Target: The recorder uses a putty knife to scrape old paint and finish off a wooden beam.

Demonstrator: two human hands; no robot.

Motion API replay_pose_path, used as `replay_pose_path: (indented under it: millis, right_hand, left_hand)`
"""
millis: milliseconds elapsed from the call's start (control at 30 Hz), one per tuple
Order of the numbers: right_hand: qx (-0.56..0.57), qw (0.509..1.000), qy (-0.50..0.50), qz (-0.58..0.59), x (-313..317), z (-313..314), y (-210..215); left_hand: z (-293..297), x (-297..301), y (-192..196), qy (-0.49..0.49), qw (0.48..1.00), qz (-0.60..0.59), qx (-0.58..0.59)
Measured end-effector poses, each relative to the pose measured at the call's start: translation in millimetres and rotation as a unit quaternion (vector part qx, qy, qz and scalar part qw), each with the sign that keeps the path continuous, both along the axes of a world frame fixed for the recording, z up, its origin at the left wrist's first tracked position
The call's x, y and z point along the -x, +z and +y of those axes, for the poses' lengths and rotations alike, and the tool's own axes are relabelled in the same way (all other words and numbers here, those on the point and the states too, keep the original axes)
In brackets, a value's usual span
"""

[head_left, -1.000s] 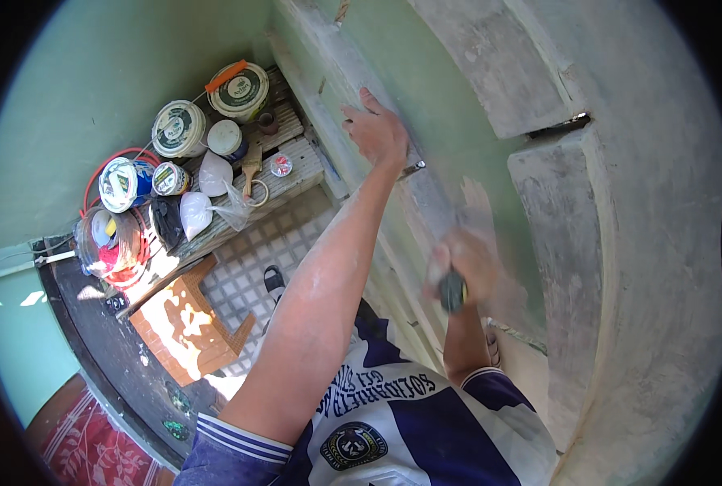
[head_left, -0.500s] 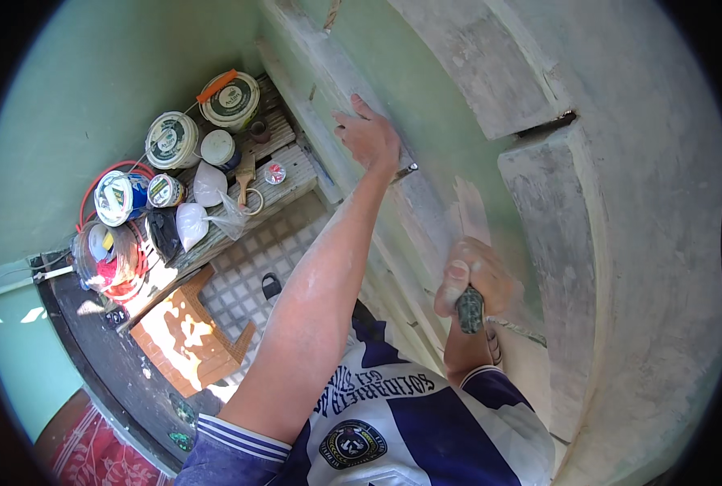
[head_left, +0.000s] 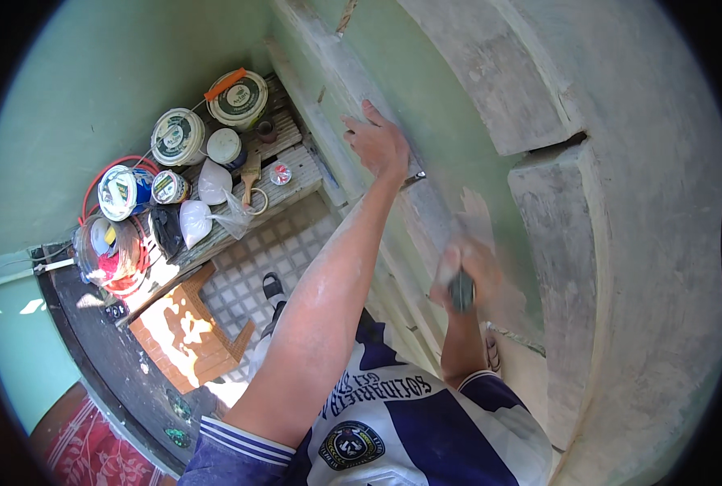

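Note:
My left hand (head_left: 379, 147) rests on a pale, dusty wooden frame (head_left: 426, 212) that runs along the green wall; its fingers are apart and it holds nothing. Lower and to the right, my right hand (head_left: 473, 267) is closed around a dark green-grey, rounded block-like tool (head_left: 461, 292). Motion smears this hand, and the tool's working end is hidden by the fingers. Beside it, the green panel (head_left: 503, 219) carries a whitish smear. White dust covers my left forearm.
On the left, a slatted wooden bench (head_left: 292, 166) bears lidded paint tubs (head_left: 179, 136), a paintbrush (head_left: 249, 174), plastic bags of white powder (head_left: 195, 223) and a red hose (head_left: 85, 198). A brown stool (head_left: 179, 332) stands on the tiled floor (head_left: 276, 251). Grey raised panels (head_left: 551, 211) rise at right.
My right hand with the tool has shifted slightly up and is more blurred. The left hand stays on the frame. The whole view has tilted a little, and a foot shows more clearly below.

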State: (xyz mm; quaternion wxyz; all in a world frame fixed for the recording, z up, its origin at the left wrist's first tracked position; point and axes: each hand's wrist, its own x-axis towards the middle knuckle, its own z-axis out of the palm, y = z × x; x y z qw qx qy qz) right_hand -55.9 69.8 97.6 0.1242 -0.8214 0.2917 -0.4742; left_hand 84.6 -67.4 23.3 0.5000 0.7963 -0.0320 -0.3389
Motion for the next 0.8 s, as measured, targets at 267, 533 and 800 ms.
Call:
replay_pose_path:
  millis: [267, 533, 800]
  right_hand:
    - [0.057, 0.997, -0.039, 0.026, -8, -9, 0]
    - [0.009, 0.999, -0.012, 0.036, -10, -7, -1]
    - [-0.016, 0.996, 0.036, 0.074, -12, -6, 0]
  left_hand:
    - [1, -1, -2, -0.003, 1.0, -0.005, -0.008]
    - [2, 1, -3, -0.002, 1.0, -0.007, 0.003]
    - [1, -1, -4, -0.002, 1.0, -0.008, -0.002]
